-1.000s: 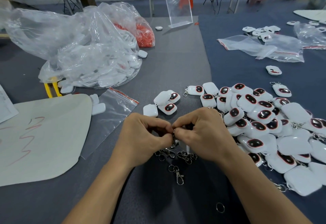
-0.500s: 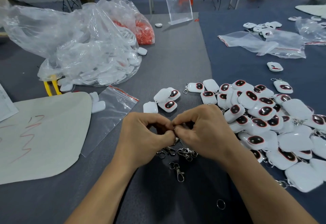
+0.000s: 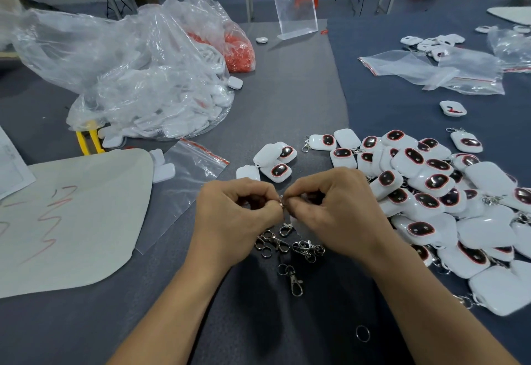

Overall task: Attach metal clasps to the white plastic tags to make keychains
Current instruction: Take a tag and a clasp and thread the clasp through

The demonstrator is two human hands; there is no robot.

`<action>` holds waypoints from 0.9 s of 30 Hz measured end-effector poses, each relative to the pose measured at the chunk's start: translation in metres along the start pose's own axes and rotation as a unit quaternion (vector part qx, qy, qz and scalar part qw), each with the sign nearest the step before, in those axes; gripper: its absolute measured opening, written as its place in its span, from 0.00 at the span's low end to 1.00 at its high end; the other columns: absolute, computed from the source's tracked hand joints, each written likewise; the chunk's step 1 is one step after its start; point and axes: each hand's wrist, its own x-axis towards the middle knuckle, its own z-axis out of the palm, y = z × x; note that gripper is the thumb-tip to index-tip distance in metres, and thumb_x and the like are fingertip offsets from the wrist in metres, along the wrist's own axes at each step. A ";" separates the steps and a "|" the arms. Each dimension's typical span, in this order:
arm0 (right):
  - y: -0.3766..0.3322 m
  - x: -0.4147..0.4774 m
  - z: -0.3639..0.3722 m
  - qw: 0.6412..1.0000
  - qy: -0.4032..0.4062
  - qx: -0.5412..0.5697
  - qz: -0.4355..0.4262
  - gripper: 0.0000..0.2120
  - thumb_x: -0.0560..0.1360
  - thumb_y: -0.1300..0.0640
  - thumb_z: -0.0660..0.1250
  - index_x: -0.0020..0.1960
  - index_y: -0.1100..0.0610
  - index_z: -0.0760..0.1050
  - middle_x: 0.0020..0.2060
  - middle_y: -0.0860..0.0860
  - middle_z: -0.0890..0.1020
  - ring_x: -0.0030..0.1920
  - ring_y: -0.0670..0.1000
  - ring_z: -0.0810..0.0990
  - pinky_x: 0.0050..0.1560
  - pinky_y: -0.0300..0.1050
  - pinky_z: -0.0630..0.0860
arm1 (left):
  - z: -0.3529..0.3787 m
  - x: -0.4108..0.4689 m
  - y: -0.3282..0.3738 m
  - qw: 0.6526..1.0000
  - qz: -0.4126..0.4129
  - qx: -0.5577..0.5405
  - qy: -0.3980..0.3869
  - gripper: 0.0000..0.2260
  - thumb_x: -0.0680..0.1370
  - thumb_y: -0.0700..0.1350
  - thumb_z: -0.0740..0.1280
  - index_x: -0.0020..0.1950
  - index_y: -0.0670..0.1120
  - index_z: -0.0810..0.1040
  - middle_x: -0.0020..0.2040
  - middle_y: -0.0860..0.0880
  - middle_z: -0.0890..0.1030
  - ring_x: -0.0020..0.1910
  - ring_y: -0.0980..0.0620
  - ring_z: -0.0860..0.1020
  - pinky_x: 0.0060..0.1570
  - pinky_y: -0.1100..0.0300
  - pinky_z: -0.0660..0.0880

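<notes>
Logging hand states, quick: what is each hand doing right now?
Left hand: fingers curled, pinching the metal clasp.
Right hand: fingers curled, pinching the same metal clasp.

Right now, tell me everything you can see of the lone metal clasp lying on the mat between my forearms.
The clasp looks like shiny silver metal: a small round ring at its far end, linked to a long snap hook at the near end. It lies flat on the dark grey mat, angled slightly rightward toward you, apart from the heap of clasps farther up. Nothing touches it but the mat.
</notes>
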 end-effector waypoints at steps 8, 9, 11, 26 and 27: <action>0.015 0.008 -0.001 0.967 0.080 0.177 0.164 0.07 0.78 0.60 0.71 0.46 0.50 0.85 0.32 0.50 0.85 0.26 0.49 0.81 0.29 0.41 0.76 | -0.013 0.009 -0.011 0.942 0.085 0.319 0.055 0.03 0.65 0.44 0.70 0.32 0.47 0.77 0.28 0.53 0.74 0.34 0.53 0.70 0.34 0.66 0.63; 0.015 0.008 0.000 0.960 0.071 0.204 0.181 0.08 0.78 0.62 0.70 0.46 0.51 0.84 0.33 0.51 0.85 0.27 0.49 0.82 0.29 0.41 0.78 | -0.013 0.010 -0.013 0.928 0.110 0.354 0.024 0.05 0.65 0.42 0.72 0.31 0.47 0.77 0.27 0.53 0.73 0.34 0.52 0.68 0.36 0.63 0.62; 0.015 0.007 0.002 0.947 0.054 0.235 0.210 0.08 0.78 0.65 0.69 0.46 0.54 0.83 0.35 0.52 0.86 0.29 0.53 0.84 0.32 0.50 0.83 | -0.009 0.011 -0.015 0.920 0.124 0.368 -0.044 0.10 0.65 0.40 0.75 0.30 0.49 0.75 0.27 0.55 0.71 0.32 0.54 0.65 0.37 0.60 0.61; 0.010 0.008 0.011 0.992 -0.002 0.033 0.125 0.10 0.76 0.61 0.71 0.48 0.46 0.86 0.35 0.45 0.86 0.36 0.41 0.79 0.36 0.29 0.72 | -0.009 0.017 -0.027 0.963 0.025 0.229 -0.140 0.08 0.69 0.40 0.76 0.42 0.53 0.87 0.30 0.65 0.76 0.31 0.64 0.73 0.33 0.74 0.64; 0.010 0.008 0.011 0.991 0.003 0.037 0.126 0.10 0.76 0.60 0.71 0.47 0.45 0.85 0.35 0.45 0.85 0.34 0.41 0.79 0.36 0.30 0.72 | -0.009 0.018 -0.027 0.963 0.026 0.229 -0.140 0.07 0.69 0.40 0.76 0.41 0.53 0.87 0.30 0.64 0.76 0.31 0.64 0.73 0.33 0.74 0.64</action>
